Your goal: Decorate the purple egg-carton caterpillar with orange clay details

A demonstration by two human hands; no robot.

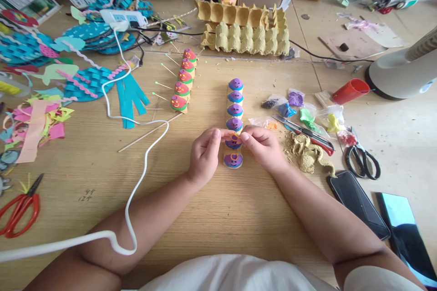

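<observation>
White shirt cloth (252, 277) fills the bottom edge, closest to you, and your bare forearms reach forward over a wooden table (211, 223). Your right hand (264, 148) has thumb and forefinger pinched on a small orange strand (235, 137). Your left hand (205, 157) puts its forefinger to the strand's other end; whether it grips, I cannot tell. Between your hands runs a purple strip (235, 110) of six blue-rimmed domes, leading away from you. Your fingertips and the strand are at its second-nearest dome; the nearest one, just below them, wears an orange loop (234, 157).

Just right of your right hand lie tan scraps (303, 157) and a cutter (322, 141), then black scissors (362, 159) and a phone (357, 202). Beyond your left hand stands a red strip (184, 77); farther back, an egg carton (252, 38).
</observation>
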